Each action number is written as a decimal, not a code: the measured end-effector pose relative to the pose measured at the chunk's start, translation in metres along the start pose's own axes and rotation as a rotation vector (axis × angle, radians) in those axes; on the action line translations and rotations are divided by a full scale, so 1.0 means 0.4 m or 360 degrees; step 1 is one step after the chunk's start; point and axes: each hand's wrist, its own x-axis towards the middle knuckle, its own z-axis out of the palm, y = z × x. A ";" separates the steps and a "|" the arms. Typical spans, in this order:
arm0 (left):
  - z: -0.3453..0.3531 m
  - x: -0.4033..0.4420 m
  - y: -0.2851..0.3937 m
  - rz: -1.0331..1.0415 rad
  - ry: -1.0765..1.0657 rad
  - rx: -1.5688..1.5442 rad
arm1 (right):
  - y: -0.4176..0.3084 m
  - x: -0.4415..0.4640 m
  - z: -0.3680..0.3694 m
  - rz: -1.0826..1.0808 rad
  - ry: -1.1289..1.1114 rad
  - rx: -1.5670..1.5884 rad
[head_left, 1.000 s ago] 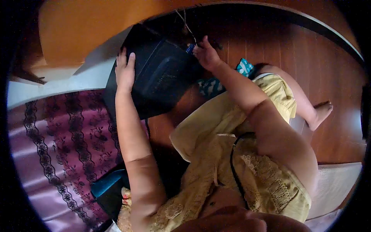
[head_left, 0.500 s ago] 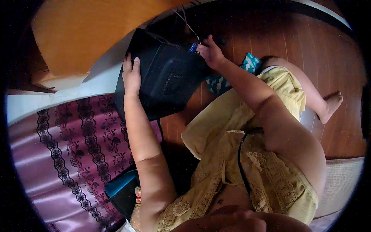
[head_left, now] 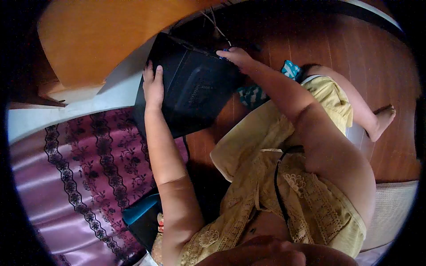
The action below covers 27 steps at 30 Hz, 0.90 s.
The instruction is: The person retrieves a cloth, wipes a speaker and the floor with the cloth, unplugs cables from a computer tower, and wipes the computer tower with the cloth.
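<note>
A black computer tower [head_left: 195, 95] lies tilted in front of me, its vented side panel facing up. My left hand [head_left: 153, 88] rests on its left edge, fingers stretched out and thumb apart on the panel. At the tower's upper right edge, my right hand [head_left: 236, 57] is closed around a small blue cable plug [head_left: 225, 50], mostly hidden by the fingers. A pale cable [head_left: 216, 27] runs up from near that hand. Whether the plug is seated in the tower I cannot tell.
An orange-brown wooden desk panel [head_left: 102, 40] overhangs the upper left. Purple satin cloth with black lace [head_left: 84, 177] hangs at left. Teal patterned fabric [head_left: 253, 95] lies by my leg on the wooden floor [head_left: 355, 48]. A teal and black item [head_left: 141, 210] is beside my left arm.
My right hand has turned and closed further over the blue plug, its fingers moving down against the tower's edge. My left hand stays on the tower.
</note>
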 end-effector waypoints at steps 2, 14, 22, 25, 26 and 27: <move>0.000 0.001 -0.007 0.0020 0.0005 0.0018 | -0.042 -0.023 0.013 -0.0064 0.0312 -0.0928; -0.005 -0.005 0.010 -0.0061 -0.0003 0.0041 | -0.017 -0.021 -0.078 -0.0715 0.0489 -0.1722; -0.005 -0.006 0.017 -0.0049 0.0012 0.0053 | -0.018 0.035 -0.204 -0.0661 0.0462 -0.2462; -0.007 -0.011 0.024 -0.0065 -0.0001 0.0032 | 0.160 0.265 -0.411 -0.0267 0.0587 -0.2367; -0.008 -0.010 0.025 -0.0075 -0.0010 -0.0003 | 0.218 0.312 -0.463 -0.0266 0.0664 -0.2327; -0.007 -0.008 0.020 -0.0074 -0.0013 0.0000 | 0.226 0.308 -0.465 -0.0266 0.0741 -0.2288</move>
